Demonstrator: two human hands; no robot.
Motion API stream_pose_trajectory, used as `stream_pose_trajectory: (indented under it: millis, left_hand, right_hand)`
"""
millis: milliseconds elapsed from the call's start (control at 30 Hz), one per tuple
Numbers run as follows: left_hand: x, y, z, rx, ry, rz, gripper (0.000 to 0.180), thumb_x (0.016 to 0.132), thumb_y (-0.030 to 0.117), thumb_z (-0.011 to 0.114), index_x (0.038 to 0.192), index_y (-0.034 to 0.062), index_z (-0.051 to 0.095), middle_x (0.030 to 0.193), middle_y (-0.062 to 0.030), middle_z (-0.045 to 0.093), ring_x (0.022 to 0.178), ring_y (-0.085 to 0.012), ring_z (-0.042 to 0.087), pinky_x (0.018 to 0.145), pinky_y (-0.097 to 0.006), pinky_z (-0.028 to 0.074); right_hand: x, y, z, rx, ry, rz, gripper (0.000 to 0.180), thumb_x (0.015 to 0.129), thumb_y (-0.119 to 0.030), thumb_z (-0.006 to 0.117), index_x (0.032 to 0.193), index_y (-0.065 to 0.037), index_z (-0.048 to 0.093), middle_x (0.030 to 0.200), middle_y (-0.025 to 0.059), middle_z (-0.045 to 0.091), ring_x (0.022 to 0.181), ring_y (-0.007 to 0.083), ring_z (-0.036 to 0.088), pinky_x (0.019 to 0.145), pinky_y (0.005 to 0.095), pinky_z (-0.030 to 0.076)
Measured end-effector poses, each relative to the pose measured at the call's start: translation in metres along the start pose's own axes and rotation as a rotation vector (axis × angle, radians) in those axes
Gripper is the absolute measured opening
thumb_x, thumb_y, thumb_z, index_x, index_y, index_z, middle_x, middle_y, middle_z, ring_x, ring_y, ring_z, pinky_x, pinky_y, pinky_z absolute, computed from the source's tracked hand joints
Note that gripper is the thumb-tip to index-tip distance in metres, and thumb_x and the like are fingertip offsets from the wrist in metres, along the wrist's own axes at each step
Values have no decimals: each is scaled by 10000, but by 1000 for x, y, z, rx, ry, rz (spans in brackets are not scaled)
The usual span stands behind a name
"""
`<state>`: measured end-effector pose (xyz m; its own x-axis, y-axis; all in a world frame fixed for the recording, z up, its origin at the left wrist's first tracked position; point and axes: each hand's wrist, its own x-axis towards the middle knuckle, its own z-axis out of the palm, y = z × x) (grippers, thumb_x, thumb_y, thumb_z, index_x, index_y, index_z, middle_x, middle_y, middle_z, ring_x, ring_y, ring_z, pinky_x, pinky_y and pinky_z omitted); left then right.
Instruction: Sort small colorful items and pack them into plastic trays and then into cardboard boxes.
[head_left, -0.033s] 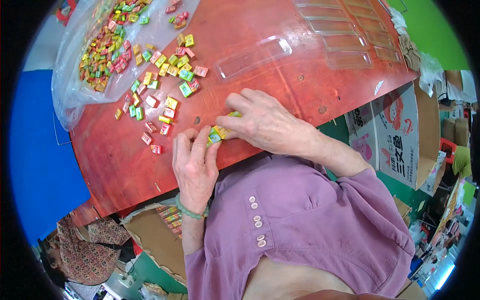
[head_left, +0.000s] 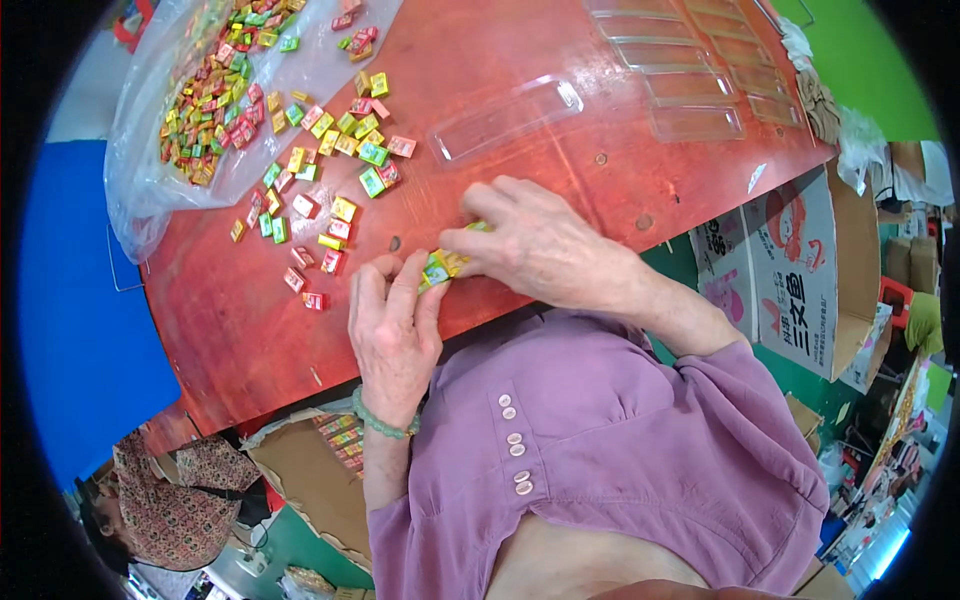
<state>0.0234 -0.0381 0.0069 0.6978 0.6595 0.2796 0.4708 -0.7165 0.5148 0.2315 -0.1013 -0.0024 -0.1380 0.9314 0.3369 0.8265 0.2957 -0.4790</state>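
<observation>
Close to the table's near edge, a short row of small yellow and green boxes [head_left: 443, 265] is held between my two hands. My left hand [head_left: 391, 325], with a green bead bracelet at its wrist, has its fingers closed on the left end of the row. The fingers of my right hand [head_left: 535, 243] are bent over the right end, covering part of it. Loose small boxes [head_left: 343, 209] in red, yellow and green are scattered on the table left of and beyond my hands. A clear plastic tray [head_left: 508, 118] lies farther off, apart from both hands.
On the red table [head_left: 250, 350], a clear plastic bag [head_left: 137, 190] spills many small boxes at the far left. Several clear trays [head_left: 690, 85] lie at the far right. Cardboard boxes [head_left: 775, 270] stand right and below. Another person [head_left: 175, 500] is at lower left.
Both hands and the row of boxes have shifted very slightly to the right. The grip looks the same.
</observation>
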Motion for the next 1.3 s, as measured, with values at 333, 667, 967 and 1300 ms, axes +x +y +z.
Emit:
stream_pose_trajectory:
  millis: [333,667,967,1300]
  left_hand:
    - [112,13,30,-8,92,203,258,843,83,763,1082,11,698,968,-148,579,918,-342,600,783,-445,509]
    - [123,-1,52,-17,45,140,261,847,126,781,1085,34,727,968,-144,571,912,-323,603,773,-439,520]
    - [116,-1,50,97,86,182,451,816,175,818,1195,-12,661,1053,-154,568,979,-329,591,826,-426,528]
    - [81,14,44,217,-36,157,635,875,200,757,1374,-113,521,1434,-262,513,1307,-381,523,1098,-452,439]
  right_hand:
    - [26,68,-59,-208,118,81,267,901,-221,732,1142,-107,705,980,112,581,928,310,628,798,410,522]
    - [31,94,-54,-196,-10,135,289,922,-259,717,1175,-118,726,1017,112,597,935,297,631,808,406,520]
    - [20,72,-57,-294,10,179,442,898,-259,742,1304,-113,645,1102,139,604,1004,332,633,873,426,531]
    - [-16,65,-56,-445,25,202,530,886,-301,758,1331,-50,618,1304,106,625,1207,304,575,1029,451,433]
